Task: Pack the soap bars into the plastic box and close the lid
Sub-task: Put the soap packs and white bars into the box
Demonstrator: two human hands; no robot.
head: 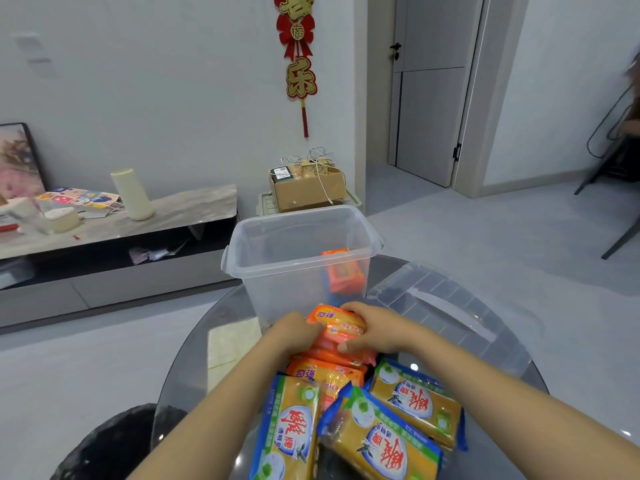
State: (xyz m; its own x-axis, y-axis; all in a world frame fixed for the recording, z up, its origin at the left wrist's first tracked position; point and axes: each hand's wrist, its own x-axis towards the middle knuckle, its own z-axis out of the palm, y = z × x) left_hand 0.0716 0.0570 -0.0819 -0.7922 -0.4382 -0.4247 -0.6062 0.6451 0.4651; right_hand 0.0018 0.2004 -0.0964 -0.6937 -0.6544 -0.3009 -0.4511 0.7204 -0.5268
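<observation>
From the head camera, both bare hands meet over a small stack of orange soap packs (337,327) on the round glass table (194,358), just in front of the clear plastic box (273,265). The left hand (294,332) presses against the stack's left side and the right hand (372,332) wraps its right side, fingers (353,308) curled over the top pack and the thumb along its near edge — the two hands clamp the stack between them.

The box stands open at the far edge of the table; inside it, against the right wall, an orange soap pack (344,271) stands on end. The box's clear lid (446,306) lies flat on the table to the right of the box, touching nothing the hands hold.

Nearer the camera lie more bars — another orange pack (329,374) and three yellow soap packs (391,441) with blue edges, overlapping one another. A pale cloth (230,344) lies left of the hands.
</observation>
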